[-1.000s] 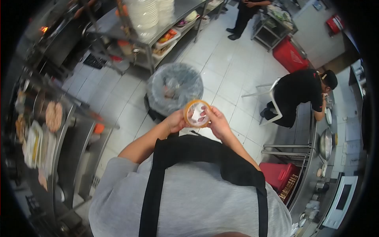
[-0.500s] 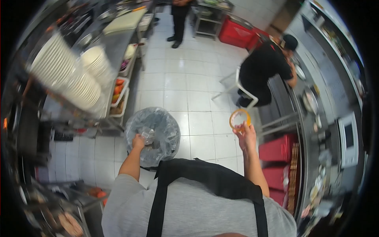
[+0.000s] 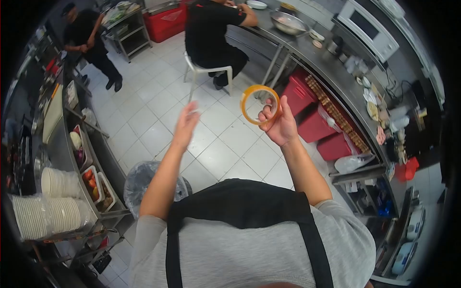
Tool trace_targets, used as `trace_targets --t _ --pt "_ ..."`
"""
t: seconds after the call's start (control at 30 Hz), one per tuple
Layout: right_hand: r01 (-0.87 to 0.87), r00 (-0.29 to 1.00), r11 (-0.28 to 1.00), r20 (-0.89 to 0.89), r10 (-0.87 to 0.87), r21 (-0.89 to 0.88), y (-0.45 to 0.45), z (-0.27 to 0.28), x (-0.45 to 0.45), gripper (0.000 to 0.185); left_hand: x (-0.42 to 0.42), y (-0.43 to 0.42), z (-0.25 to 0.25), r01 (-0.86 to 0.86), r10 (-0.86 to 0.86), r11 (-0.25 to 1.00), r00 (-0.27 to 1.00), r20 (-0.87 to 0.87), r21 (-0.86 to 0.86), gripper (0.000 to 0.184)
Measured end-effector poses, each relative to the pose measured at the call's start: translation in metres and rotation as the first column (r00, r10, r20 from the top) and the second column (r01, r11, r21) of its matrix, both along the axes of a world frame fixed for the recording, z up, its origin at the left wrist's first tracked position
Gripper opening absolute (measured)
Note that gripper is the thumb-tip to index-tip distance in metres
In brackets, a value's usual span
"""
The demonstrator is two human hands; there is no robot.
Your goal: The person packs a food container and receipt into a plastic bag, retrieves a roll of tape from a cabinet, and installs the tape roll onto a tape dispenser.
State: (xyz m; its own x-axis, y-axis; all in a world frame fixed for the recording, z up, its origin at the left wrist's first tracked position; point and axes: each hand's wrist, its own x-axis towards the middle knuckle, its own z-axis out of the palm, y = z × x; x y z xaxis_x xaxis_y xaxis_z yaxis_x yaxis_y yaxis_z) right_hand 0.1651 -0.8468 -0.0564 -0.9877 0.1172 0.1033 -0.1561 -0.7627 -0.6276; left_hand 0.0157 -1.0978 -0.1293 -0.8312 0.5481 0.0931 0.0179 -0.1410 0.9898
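Observation:
A roll of amber tape (image 3: 244, 102) hangs from my right hand (image 3: 279, 124), whose fingers are hooked through its ring. My left hand (image 3: 187, 126) is raised over the floor to the left of the roll, slightly blurred. Its fingers stretch forward and nothing shows in them; a gap separates it from the tape. Below and left, partly behind my left forearm, stands a bin (image 3: 142, 178) lined with a clear plastic bag.
One person (image 3: 209, 33) sits on a white stool (image 3: 208, 70) at the steel counter; another person (image 3: 89, 41) stands far left. Stacked pale containers (image 3: 50, 216) are on the left shelving. Red bins (image 3: 314, 122) line the space under the right counter, with a microwave (image 3: 367, 29) above.
My left hand has come up out of the bin, and the clear plastic it had there is no longer in it. The view has turned right; the tape stays in my right hand.

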Motion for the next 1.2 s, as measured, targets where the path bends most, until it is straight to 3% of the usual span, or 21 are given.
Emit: trace_targets --t 0.07,0.13,0.23,0.27,0.33,0.47,0.6,0.7,0.8,0.87,1.0,1.2 --pt "-0.016 0.998 0.998 -0.059 0.012 -0.065 0.028 -0.007 0.026 0.043 0.043 0.069 0.039 0.424 -0.424 0.897 0.905 -0.032 0.127 0.056" --pt "0.023 0.995 0.997 -0.091 -0.030 -0.077 0.059 -0.016 0.053 0.047 0.101 0.133 0.054 0.495 -0.470 0.863 0.860 -0.201 0.103 0.052" --pt "0.001 0.989 0.996 -0.149 -0.015 -0.093 0.112 -0.022 0.097 0.041 0.151 0.201 0.062 0.441 -0.406 0.896 0.862 -0.305 0.053 0.042" --pt "0.058 0.995 0.998 -0.085 -0.059 -0.012 0.130 -0.021 0.116 0.039 0.164 0.217 0.068 0.448 -0.407 0.892 0.853 -0.325 0.059 0.034" --pt "0.155 0.986 0.975 0.040 -0.164 0.160 0.164 -0.008 0.157 0.035 0.179 0.247 0.077 0.433 -0.420 0.895 0.745 -0.518 -0.103 0.033" --pt "0.120 0.986 0.836 0.034 -0.164 0.536 0.237 -0.016 0.223 0.024 0.210 0.307 0.089 0.442 -0.528 0.836 0.487 -0.696 -0.325 0.034" --pt "0.130 0.936 0.649 0.123 -0.330 0.750 0.268 0.001 0.274 0.020 0.248 0.369 0.092 0.494 -0.603 0.774 0.386 -0.698 -0.396 0.037" --pt "0.265 0.889 0.648 0.079 -0.451 0.714 0.287 0.000 0.309 0.019 0.268 0.413 0.093 0.586 -0.643 0.725 0.388 -0.660 -0.362 0.034" --pt "0.365 0.882 0.785 0.085 -0.464 0.500 0.307 -0.002 0.341 0.018 0.278 0.458 0.083 0.706 -0.692 0.657 0.425 -0.584 -0.265 0.032" --pt "0.416 0.840 0.747 0.096 -0.534 0.518 0.322 -0.002 0.358 0.019 0.286 0.489 0.073 0.781 -0.748 0.587 0.425 -0.509 -0.211 0.031" --pt "0.424 0.748 0.587 0.099 -0.656 0.690 0.363 -0.008 0.387 0.018 0.306 0.548 0.071 0.822 -0.782 0.500 0.295 -0.548 -0.271 0.032" --pt "0.425 0.581 0.540 0.239 -0.778 0.727 0.432 -0.009 0.403 0.013 0.330 0.647 0.073 0.795 -0.719 0.471 0.095 -0.688 -0.383 0.033"
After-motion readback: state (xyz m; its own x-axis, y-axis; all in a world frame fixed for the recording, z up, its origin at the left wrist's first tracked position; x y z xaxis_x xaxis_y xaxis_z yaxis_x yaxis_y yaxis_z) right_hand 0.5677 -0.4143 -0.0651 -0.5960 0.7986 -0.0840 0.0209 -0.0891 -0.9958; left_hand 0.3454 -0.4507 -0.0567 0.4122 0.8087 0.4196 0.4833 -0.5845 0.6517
